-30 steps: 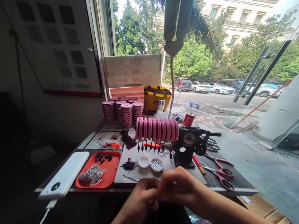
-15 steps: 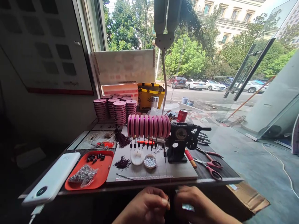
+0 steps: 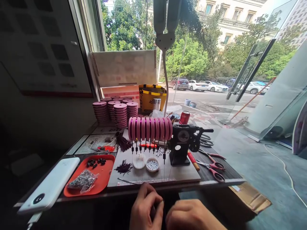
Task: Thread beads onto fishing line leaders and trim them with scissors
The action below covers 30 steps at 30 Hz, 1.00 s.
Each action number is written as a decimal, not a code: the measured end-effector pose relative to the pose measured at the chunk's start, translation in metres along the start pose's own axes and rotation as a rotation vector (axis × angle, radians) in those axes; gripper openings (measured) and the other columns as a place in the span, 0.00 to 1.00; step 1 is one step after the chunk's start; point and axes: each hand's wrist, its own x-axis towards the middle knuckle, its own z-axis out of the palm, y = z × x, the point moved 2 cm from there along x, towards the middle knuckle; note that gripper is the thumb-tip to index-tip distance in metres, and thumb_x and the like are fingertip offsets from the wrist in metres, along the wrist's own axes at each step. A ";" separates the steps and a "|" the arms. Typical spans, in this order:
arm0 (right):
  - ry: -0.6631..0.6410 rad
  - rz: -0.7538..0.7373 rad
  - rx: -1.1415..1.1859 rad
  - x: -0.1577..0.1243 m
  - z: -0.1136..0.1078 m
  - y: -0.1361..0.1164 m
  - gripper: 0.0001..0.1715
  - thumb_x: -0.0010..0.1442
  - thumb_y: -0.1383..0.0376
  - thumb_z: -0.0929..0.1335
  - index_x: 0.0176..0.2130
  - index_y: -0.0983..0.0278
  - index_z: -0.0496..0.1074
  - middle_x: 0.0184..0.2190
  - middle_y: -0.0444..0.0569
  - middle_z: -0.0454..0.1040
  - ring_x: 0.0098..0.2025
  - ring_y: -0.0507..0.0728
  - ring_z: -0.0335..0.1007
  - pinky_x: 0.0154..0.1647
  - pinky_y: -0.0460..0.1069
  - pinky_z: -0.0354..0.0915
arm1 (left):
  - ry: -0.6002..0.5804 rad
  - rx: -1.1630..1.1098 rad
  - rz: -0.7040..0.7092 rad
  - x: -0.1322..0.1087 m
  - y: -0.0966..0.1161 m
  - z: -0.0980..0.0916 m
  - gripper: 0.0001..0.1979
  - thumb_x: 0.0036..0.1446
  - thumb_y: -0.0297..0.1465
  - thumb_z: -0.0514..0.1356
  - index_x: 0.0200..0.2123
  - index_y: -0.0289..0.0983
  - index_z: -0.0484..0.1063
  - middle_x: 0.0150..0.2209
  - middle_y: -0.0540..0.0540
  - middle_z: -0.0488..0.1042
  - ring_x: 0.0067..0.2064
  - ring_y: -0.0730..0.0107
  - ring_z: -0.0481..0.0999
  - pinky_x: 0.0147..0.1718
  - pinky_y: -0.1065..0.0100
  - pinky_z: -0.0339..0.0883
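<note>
I'm knotting fine line below the desk [image 3: 216,182] edge, left hand [image 3: 146,207] pinching something tiny, right hand [image 3: 192,215] curled shut beside it; next needs steady tension.

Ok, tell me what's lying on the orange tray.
On the orange tray lie a clear bag of small silvery parts and loose black pieces. Anything beneath the bag is covered.

Tray [image 3: 105,179] left of board [image 3: 184,174]; scissors [image 3: 214,166] right; spool row [image 3: 150,128] behind.
</note>
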 end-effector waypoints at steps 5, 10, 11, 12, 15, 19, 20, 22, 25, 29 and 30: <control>-0.025 0.286 0.308 0.061 -0.032 -0.026 0.07 0.50 0.72 0.66 0.22 0.66 0.68 0.17 0.38 0.61 0.21 0.46 0.54 0.22 0.40 0.52 | 0.163 0.065 0.081 -0.008 -0.007 -0.005 0.11 0.51 0.21 0.57 0.23 0.42 0.74 0.29 0.47 0.68 0.27 0.67 0.70 0.30 0.70 0.61; -0.079 0.512 0.616 0.092 -0.032 -0.014 0.04 0.44 0.67 0.68 0.23 0.66 0.68 0.18 0.38 0.63 0.21 0.46 0.55 0.21 0.42 0.51 | 0.336 0.222 0.290 -0.004 -0.007 -0.009 0.11 0.50 0.18 0.58 0.26 0.41 0.73 0.30 0.48 0.68 0.27 0.70 0.70 0.27 0.72 0.63; -0.099 0.556 0.672 0.095 -0.030 -0.011 0.05 0.43 0.66 0.68 0.23 0.66 0.67 0.18 0.38 0.63 0.20 0.46 0.55 0.19 0.42 0.51 | 0.372 0.258 0.357 -0.004 -0.006 -0.009 0.12 0.49 0.17 0.58 0.28 0.41 0.72 0.30 0.48 0.68 0.28 0.70 0.71 0.28 0.73 0.64; -0.118 0.590 0.704 0.098 -0.029 -0.009 0.06 0.42 0.65 0.68 0.23 0.66 0.67 0.17 0.38 0.64 0.19 0.46 0.55 0.19 0.42 0.51 | 0.402 0.291 0.421 -0.003 -0.006 -0.010 0.13 0.49 0.16 0.58 0.30 0.41 0.72 0.31 0.48 0.67 0.29 0.69 0.71 0.30 0.73 0.65; -0.146 0.606 0.673 0.107 -0.030 -0.006 0.05 0.41 0.67 0.68 0.21 0.66 0.67 0.16 0.38 0.64 0.18 0.45 0.54 0.18 0.42 0.50 | 0.426 0.409 0.570 -0.002 -0.008 -0.012 0.13 0.52 0.17 0.57 0.36 0.39 0.71 0.34 0.46 0.67 0.35 0.66 0.73 0.37 0.72 0.67; -0.185 0.601 0.609 0.116 -0.031 -0.004 0.03 0.42 0.71 0.68 0.20 0.66 0.68 0.15 0.36 0.63 0.18 0.44 0.50 0.18 0.41 0.48 | 0.366 0.564 0.690 0.000 -0.013 -0.018 0.09 0.57 0.18 0.53 0.38 0.32 0.70 0.39 0.41 0.66 0.40 0.65 0.73 0.40 0.71 0.69; -0.196 0.603 0.593 0.118 -0.031 -0.002 0.04 0.43 0.72 0.68 0.20 0.66 0.68 0.15 0.36 0.62 0.18 0.44 0.50 0.19 0.41 0.48 | 0.345 0.592 0.722 0.001 -0.014 -0.019 0.08 0.57 0.18 0.53 0.37 0.31 0.70 0.39 0.40 0.67 0.39 0.65 0.73 0.39 0.71 0.69; -0.222 0.603 0.551 0.120 -0.029 0.001 0.05 0.43 0.72 0.68 0.20 0.66 0.68 0.15 0.36 0.62 0.18 0.44 0.51 0.20 0.42 0.50 | 0.298 0.643 0.818 0.002 -0.016 -0.022 0.08 0.55 0.17 0.54 0.36 0.29 0.71 0.37 0.39 0.70 0.37 0.65 0.73 0.38 0.70 0.70; -0.281 0.578 0.464 0.120 -0.027 0.002 0.05 0.43 0.73 0.69 0.20 0.67 0.68 0.17 0.38 0.64 0.21 0.46 0.55 0.23 0.42 0.53 | 0.203 0.677 0.962 0.003 -0.016 -0.023 0.11 0.52 0.15 0.55 0.38 0.27 0.71 0.33 0.38 0.75 0.35 0.62 0.73 0.37 0.67 0.70; -0.247 0.457 0.281 0.108 -0.030 -0.008 0.06 0.45 0.75 0.67 0.27 0.66 0.68 0.24 0.41 0.65 0.28 0.50 0.59 0.30 0.45 0.55 | 0.098 0.452 0.704 0.006 -0.014 -0.022 0.10 0.53 0.17 0.54 0.31 0.33 0.73 0.26 0.43 0.74 0.30 0.66 0.73 0.31 0.70 0.67; -0.217 0.396 0.210 0.103 -0.030 -0.010 0.09 0.47 0.76 0.66 0.31 0.65 0.68 0.28 0.42 0.65 0.31 0.51 0.59 0.33 0.45 0.55 | 0.077 0.336 0.535 0.008 -0.015 -0.022 0.09 0.53 0.19 0.54 0.27 0.35 0.72 0.24 0.46 0.72 0.27 0.68 0.71 0.27 0.71 0.65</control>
